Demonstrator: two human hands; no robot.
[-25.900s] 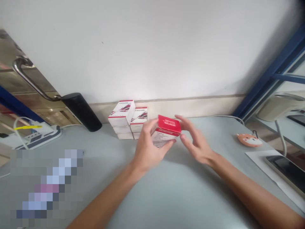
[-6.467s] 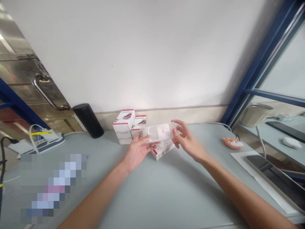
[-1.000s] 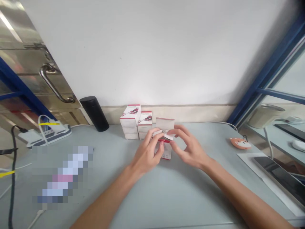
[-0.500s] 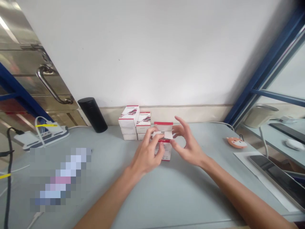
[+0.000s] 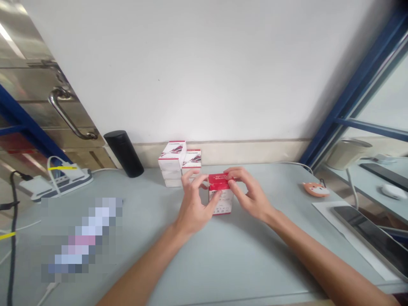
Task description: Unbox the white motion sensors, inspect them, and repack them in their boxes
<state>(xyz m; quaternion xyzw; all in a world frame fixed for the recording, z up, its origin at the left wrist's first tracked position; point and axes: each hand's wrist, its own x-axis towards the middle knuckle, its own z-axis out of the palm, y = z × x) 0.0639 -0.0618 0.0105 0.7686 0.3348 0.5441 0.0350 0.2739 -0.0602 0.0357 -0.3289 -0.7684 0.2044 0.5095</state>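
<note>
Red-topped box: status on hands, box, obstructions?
Left hand, thumb against red-topped box; right hand at its top right edge. Box upright, red top down. Stacked boxes behind, left.

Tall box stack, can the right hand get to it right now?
Probably not straight across: the red-topped box and the left hand sit between the right hand and the tall box stack. Reaching over them might work.
</note>
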